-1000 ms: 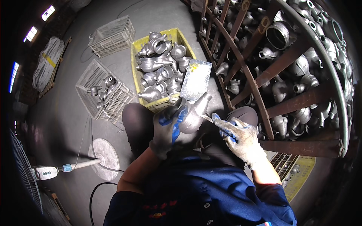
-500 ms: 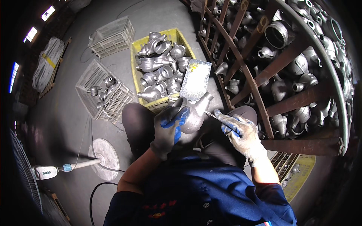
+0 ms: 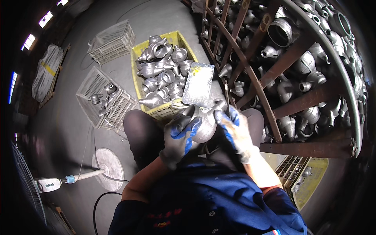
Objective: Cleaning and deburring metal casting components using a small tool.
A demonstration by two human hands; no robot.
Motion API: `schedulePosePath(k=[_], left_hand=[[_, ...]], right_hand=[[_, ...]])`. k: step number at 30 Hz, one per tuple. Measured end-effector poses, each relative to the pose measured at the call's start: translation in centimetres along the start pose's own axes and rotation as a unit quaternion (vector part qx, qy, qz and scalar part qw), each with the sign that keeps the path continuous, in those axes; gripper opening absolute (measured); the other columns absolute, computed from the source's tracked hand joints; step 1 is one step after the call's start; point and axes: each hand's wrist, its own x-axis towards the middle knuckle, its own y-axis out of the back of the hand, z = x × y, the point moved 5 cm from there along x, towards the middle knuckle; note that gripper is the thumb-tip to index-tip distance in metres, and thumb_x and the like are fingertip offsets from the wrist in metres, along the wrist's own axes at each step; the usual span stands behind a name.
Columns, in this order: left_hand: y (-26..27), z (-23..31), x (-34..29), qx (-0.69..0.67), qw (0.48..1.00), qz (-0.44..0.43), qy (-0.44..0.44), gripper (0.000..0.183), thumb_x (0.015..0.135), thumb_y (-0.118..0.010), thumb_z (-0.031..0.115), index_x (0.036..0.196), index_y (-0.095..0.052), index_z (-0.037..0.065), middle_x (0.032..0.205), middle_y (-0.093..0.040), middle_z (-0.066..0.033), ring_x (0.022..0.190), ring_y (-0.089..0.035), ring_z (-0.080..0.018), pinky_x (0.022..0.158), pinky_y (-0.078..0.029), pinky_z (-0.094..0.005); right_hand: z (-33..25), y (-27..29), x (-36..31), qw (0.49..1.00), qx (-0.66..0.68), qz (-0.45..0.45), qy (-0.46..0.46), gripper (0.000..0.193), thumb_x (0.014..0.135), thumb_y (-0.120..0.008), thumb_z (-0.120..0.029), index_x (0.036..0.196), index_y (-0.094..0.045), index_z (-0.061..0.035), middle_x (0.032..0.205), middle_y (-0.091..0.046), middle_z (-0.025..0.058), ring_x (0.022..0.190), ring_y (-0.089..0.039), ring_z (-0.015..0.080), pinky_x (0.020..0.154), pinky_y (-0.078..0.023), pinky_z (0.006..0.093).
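Observation:
My left hand (image 3: 177, 135), in a grey glove with blue palm, grips a rounded grey metal casting (image 3: 204, 127) above my lap. The casting has a wide open mouth toward the left hand and a narrow neck at its upper right. A thin rod-shaped tool (image 3: 226, 92) stands nearly upright from my right hand (image 3: 235, 131), whose gloved fingers close around it beside the neck. The tool's exact kind cannot be made out, and the fingers hide its lower part. Beyond the casting, a yellow crate (image 3: 136, 74) holds many similar castings.
A shiny metal plate (image 3: 199, 84) lies over the crate's right side. To the right stands a rusty metal cage (image 3: 250, 70) full of castings. Grey plastic crates (image 3: 113, 43) are at the left, near a fan's round base (image 3: 109, 169). Another yellow crate (image 3: 315, 178) sits lower right.
My right hand has moved left and up to the casting's neck, and its tool has swung from pointing left to nearly upright. The casting has turned slightly in my left hand.

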Motion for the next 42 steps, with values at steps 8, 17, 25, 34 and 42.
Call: schedulePosePath(k=[8, 17, 25, 34, 42], left_hand=[[0.1, -0.7, 0.0, -0.129, 0.987, 0.096, 0.012, 0.017, 0.088, -0.060, 0.008, 0.100, -0.065, -0.004, 0.079, -0.061, -0.0052, 0.075, -0.057, -0.0122, 0.071, -0.048, -0.0278], [-0.6, -2.4, -0.9, 0.004, 0.997, -0.014, 0.080, 0.020, 0.091, -0.051, 0.002, 0.106, -0.062, -0.005, 0.096, -0.064, -0.0097, 0.085, -0.060, -0.0145, 0.077, -0.048, -0.0275], [0.2, -1.4, -0.5, -0.132, 0.989, -0.023, 0.068, 0.029, 0.093, -0.046, 0.004, 0.120, -0.054, -0.003, 0.114, -0.058, -0.0139, 0.103, -0.057, -0.0220, 0.092, -0.046, -0.0356], [-0.9, -0.9, 0.4, -0.497, 0.854, -0.115, 0.106, 0.040, 0.096, -0.047, 0.016, 0.130, -0.045, -0.004, 0.123, -0.056, -0.0165, 0.105, -0.061, -0.0244, 0.089, -0.050, -0.0338], [-1.6, -0.7, 3.1, -0.103, 0.991, -0.037, 0.080, 0.059, 0.085, -0.068, 0.027, 0.134, -0.044, 0.003, 0.133, -0.049, -0.0165, 0.117, -0.052, -0.0287, 0.097, -0.043, -0.0385]], right_hand=[[-0.4, -0.5, 0.1, 0.994, -0.066, -0.076, 0.049, 0.033, 0.079, -0.074, -0.005, 0.108, -0.059, -0.0022, 0.084, -0.059, -0.0035, 0.072, -0.053, 0.0031, 0.063, -0.044, 0.0181], [-0.3, -1.0, 0.1, 0.997, 0.027, -0.014, 0.065, 0.032, 0.080, -0.073, -0.006, 0.108, -0.059, -0.0015, 0.081, -0.062, -0.0016, 0.069, -0.054, 0.0030, 0.062, -0.044, 0.0185], [0.1, 1.2, 0.6, 0.993, -0.025, -0.115, 0.029, 0.040, 0.082, -0.071, -0.006, 0.119, -0.056, -0.0022, 0.074, -0.056, -0.0051, 0.060, -0.047, 0.0004, 0.054, -0.038, 0.0169], [-2.6, 0.8, 0.4, 0.987, 0.020, -0.161, 0.016, 0.052, 0.082, -0.069, -0.017, 0.126, -0.050, 0.0025, 0.069, -0.051, -0.0062, 0.052, -0.040, 0.0003, 0.047, -0.031, 0.0157], [-1.5, 0.7, 0.9, 0.994, 0.035, -0.009, 0.105, 0.013, 0.086, -0.069, -0.011, 0.095, -0.068, -0.0023, 0.075, -0.062, -0.0026, 0.058, -0.048, 0.0008, 0.050, -0.035, 0.0164]])
